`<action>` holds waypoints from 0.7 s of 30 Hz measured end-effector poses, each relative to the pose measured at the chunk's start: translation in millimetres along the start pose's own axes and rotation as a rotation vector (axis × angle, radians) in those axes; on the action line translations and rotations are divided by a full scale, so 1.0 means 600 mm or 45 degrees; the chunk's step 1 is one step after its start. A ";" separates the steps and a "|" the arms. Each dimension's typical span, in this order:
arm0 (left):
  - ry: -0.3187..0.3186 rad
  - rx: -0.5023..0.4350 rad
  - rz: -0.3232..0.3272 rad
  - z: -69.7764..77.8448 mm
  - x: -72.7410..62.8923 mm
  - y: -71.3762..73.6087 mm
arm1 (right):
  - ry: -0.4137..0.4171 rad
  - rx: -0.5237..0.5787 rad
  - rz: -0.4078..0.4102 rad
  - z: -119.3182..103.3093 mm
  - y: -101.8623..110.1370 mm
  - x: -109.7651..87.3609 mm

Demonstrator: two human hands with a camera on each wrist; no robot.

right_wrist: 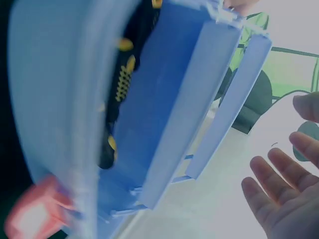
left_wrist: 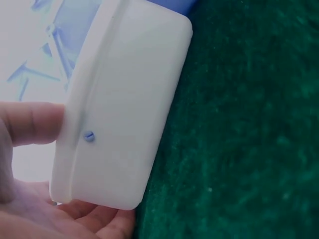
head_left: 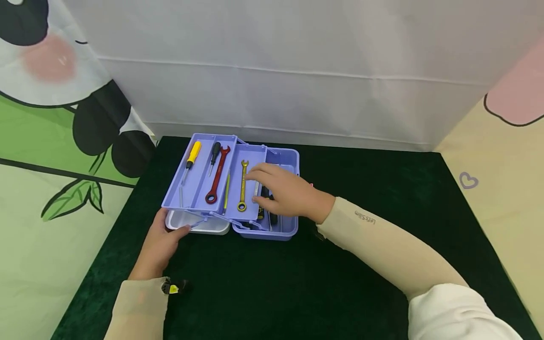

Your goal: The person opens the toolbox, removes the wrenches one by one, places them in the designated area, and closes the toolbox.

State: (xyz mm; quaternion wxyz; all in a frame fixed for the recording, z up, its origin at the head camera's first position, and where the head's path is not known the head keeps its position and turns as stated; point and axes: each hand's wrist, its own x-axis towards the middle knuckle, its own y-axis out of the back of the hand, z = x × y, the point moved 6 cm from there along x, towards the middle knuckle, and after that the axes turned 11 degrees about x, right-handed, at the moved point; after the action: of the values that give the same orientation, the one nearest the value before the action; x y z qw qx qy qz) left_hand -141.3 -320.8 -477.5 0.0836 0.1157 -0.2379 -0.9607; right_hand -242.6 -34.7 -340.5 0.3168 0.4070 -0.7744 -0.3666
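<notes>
A purple toolbox [head_left: 293, 231] stands unfolded, its trays stepped out to the left above its white lid [head_left: 212, 230]. My left hand [head_left: 157, 243] grips the lid at its left end; the thumb lies over the rim and the fingers curl beneath, as the left wrist view shows. Above the middle tray [head_left: 250, 156] is my right hand [head_left: 289, 191], fingers spread and nothing in them. Close to its fingertips lies a yellow combination wrench [head_left: 242, 186]. The upper tray holds a red wrench [head_left: 218, 174], a yellow screwdriver [head_left: 193, 153] and a black-handled screwdriver [head_left: 215, 150].
Black-and-yellow tools [right_wrist: 122, 84] lie in the toolbox's deep bottom, partly under my right hand in the head view. A red piece [right_wrist: 37, 209], blurred, shows at the box's outer side. Dark green cloth [head_left: 340, 293] covers the table, with a pale curtain [head_left: 297, 104] behind.
</notes>
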 end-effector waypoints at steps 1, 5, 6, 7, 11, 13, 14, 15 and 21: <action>0.004 -0.003 0.001 0.000 0.000 0.001 | 0.014 -0.023 -0.012 -0.003 0.001 0.012; 0.025 -0.033 0.001 0.000 0.001 0.002 | 0.030 -0.099 -0.075 -0.008 -0.001 0.054; 0.031 -0.040 -0.002 0.000 0.002 0.001 | 0.026 -0.113 -0.094 -0.008 -0.002 0.063; 0.035 -0.049 -0.006 0.000 0.003 0.000 | 0.019 -0.130 -0.109 -0.008 -0.003 0.071; 0.046 -0.061 -0.015 0.001 0.005 -0.002 | 0.004 -0.198 -0.135 -0.006 -0.006 0.101; 0.045 -0.061 -0.016 0.001 0.005 -0.002 | 0.010 -0.229 -0.130 -0.006 -0.007 0.115; 0.044 -0.059 -0.015 0.001 0.004 -0.002 | 0.015 -0.244 -0.129 -0.006 -0.007 0.122; 0.043 -0.058 -0.013 0.001 0.004 -0.002 | 0.017 -0.262 -0.132 -0.006 -0.009 0.129; 0.037 -0.046 -0.004 0.004 -0.002 0.001 | -0.038 -0.338 -0.197 -0.002 -0.024 0.167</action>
State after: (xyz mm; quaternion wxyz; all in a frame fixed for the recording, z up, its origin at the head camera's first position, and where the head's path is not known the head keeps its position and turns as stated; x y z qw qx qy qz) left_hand -140.8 -319.8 -475.0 0.0877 0.1283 -0.2193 -0.9632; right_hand -282.7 -127.2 -332.7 0.3270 0.4146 -0.6900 -0.4950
